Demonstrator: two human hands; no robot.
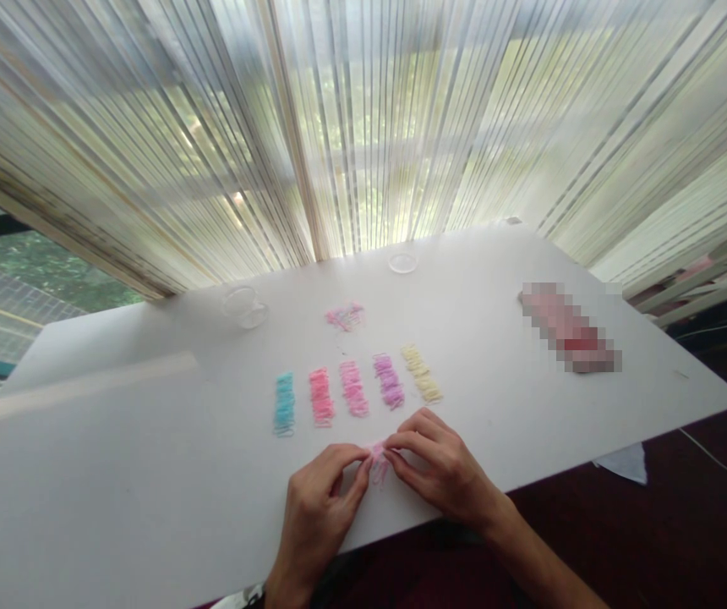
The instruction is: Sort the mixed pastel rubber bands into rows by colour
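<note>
Near the front edge of the white table [166,474], my left hand [325,495] and my right hand [443,461] meet at a small bunch of pink rubber bands [379,470]. Both hands pinch it between thumb and fingertips, and thin strands hang below. Just beyond lie narrow rows of similar small bands: blue [284,406], coral pink [321,397], light pink [354,389], purple [389,382] and pale yellow [423,374]. Farther back sits a loose mixed pile of bands [344,316], mostly pink. The fingers partly cover the bunch.
A clear round container [244,308] stands at the back left, and a clear round lid or dish [402,263] at the back. A pixelated pinkish object [570,330] lies on the right. Striped string curtains [369,127] hang along the table's far edge.
</note>
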